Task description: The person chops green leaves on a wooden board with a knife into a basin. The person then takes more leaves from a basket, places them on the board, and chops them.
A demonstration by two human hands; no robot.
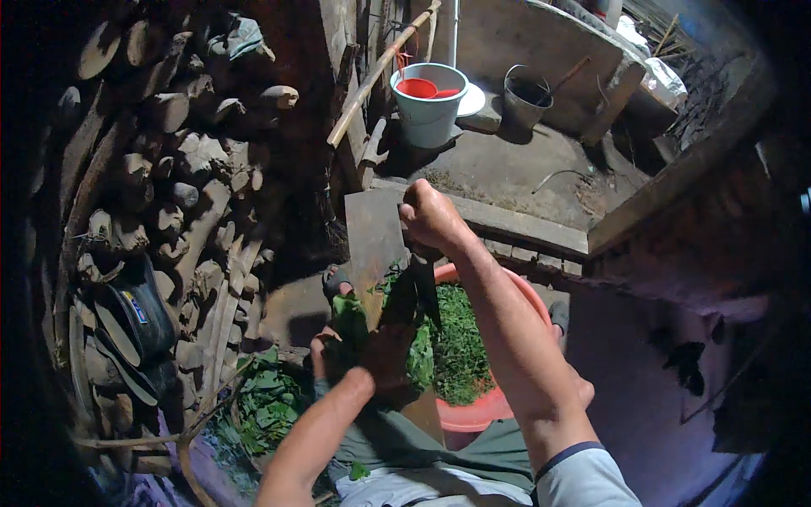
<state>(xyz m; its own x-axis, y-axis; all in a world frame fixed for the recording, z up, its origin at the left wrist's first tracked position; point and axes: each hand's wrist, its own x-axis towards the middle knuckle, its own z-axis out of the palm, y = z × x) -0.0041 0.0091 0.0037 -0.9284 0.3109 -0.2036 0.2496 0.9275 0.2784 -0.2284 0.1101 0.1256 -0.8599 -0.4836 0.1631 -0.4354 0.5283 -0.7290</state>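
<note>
My right hand (429, 218) grips the handle of a broad cleaver (374, 249), its flat blade raised upright in front of me. My left hand (336, 353) clutches a bundle of green leafy stalks (348, 314) against a wooden chopping block (405, 355) that rests between my knees. The blade's lower edge stands just above the bundle. Behind the block sits a red plastic basin (494, 407) filled with chopped greens (460, 346).
Stacked firewood logs (169, 160) fill the left side. A basket of uncut leaves (262, 406) lies at lower left. A grey bucket (429, 114) holding a red scoop, a dark metal pail (525, 100) and a concrete step stand ahead. A brick wall (701, 220) rises on the right.
</note>
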